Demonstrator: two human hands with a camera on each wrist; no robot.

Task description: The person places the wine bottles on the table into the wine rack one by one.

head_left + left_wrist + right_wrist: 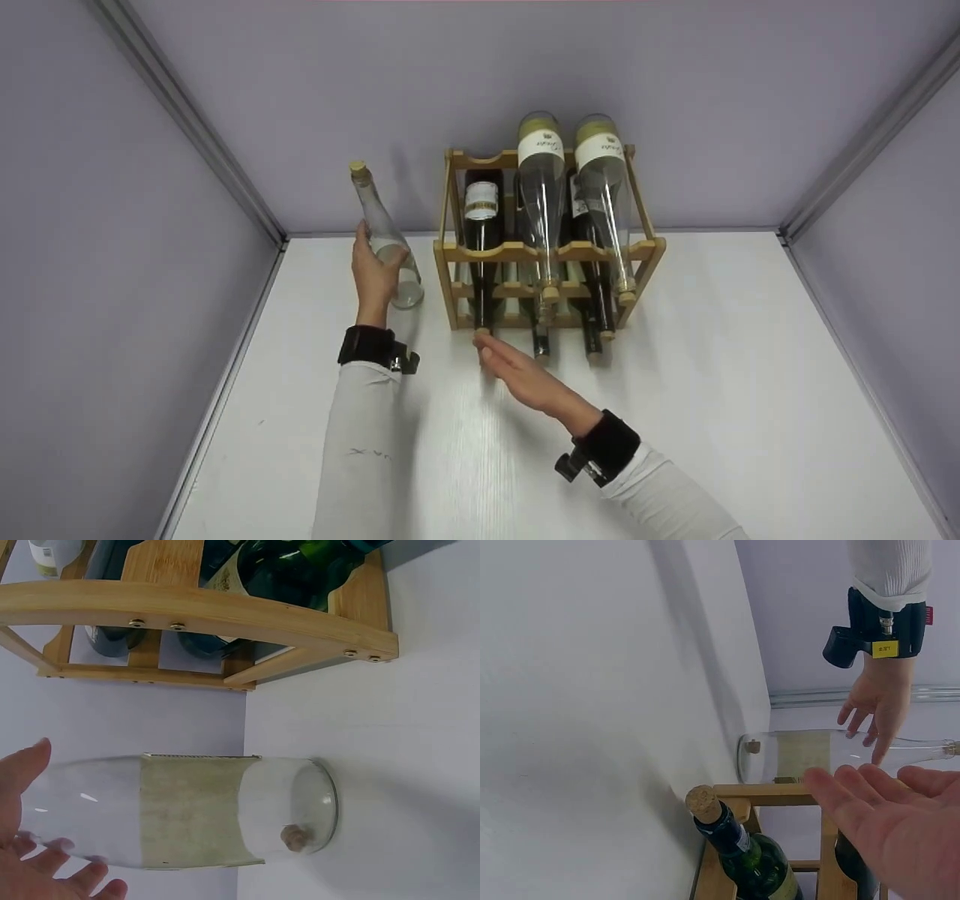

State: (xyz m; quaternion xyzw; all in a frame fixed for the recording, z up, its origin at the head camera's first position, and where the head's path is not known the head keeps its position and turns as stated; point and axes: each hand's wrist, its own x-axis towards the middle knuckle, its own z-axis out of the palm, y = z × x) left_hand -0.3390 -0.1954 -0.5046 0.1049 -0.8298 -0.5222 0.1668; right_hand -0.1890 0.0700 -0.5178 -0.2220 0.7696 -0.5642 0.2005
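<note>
A clear glass bottle [380,217] with a cork stands upright on the white table, left of a wooden bottle rack [453,253]. My left hand [376,274] is around its body; in the left wrist view thumb and fingers lie loosely on either side of the bottle [195,810], the thumb slightly apart from the glass. My right hand [529,382] reaches up to the rack's front with straight fingers, at the corked mouth of a dark bottle [481,217]. Whether the fingertips touch that cork is hard to tell. The right wrist view shows its palm [900,832] empty.
Two clear bottles with white labels, a left one [541,146] and a right one [600,146], lie neck forward on the rack's top. Several dark bottles fill the tiers below, necks jutting out, among them a green bottle [754,862]. Grey walls [375,90] enclose the table.
</note>
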